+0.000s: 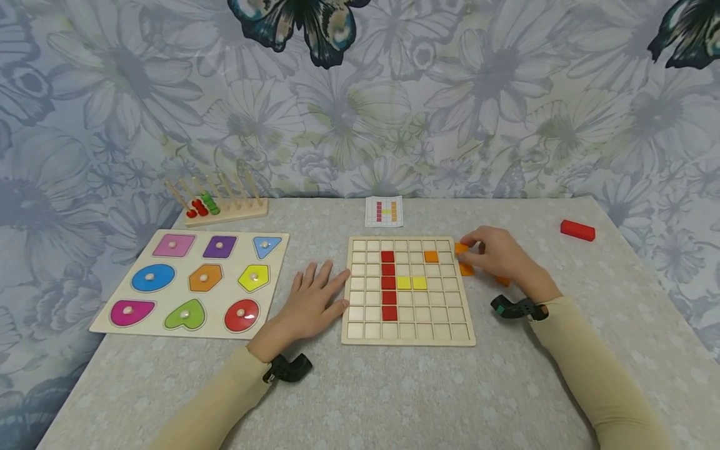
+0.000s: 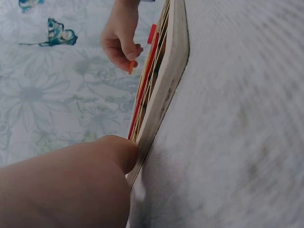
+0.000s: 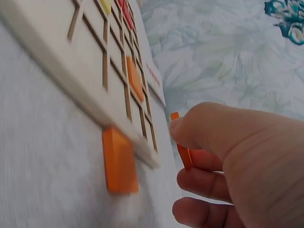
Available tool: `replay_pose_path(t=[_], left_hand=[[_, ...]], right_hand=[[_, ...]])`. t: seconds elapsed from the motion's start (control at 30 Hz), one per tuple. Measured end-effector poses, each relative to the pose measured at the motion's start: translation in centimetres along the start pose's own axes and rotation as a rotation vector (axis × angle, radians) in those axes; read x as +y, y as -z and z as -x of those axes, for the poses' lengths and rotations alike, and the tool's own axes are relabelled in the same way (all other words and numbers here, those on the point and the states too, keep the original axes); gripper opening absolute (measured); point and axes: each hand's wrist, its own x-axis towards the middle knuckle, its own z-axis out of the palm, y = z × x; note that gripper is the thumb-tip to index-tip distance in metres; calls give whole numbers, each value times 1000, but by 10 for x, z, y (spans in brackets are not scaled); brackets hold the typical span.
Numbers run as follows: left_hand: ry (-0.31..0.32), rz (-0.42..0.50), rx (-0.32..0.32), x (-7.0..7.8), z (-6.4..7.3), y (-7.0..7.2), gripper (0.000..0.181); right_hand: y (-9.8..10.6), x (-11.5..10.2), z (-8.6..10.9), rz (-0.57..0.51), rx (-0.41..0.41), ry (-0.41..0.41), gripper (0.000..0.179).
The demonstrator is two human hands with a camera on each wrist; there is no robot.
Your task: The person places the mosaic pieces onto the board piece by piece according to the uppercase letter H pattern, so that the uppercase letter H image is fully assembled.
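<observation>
Right hand (image 1: 495, 256) pinches orange tile (image 3: 184, 153), right of frame centre.
Left hand (image 1: 306, 306), lower centre, fingers spread — touches grid board (image 1: 406, 330), probably to steady it.

Long, plain beige sleeves (image 1: 596, 369) are ending beside chunky, curved black wrist devices (image 1: 290, 369) — the right one (image 1: 519, 307) is showing a small green patch (image 1: 499, 309).
</observation>
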Motion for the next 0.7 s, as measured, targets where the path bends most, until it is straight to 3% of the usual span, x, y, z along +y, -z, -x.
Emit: replay_pose_path(t=[0.3,0.7], left_hand=[[-5,-6,8,-1,-1,0,64],[-13,-7,9,-2,0,-2,64]], right_hand=[[0,-32,-2,12,17,93,29],[-8,-41,-3,4,14,157,27]])
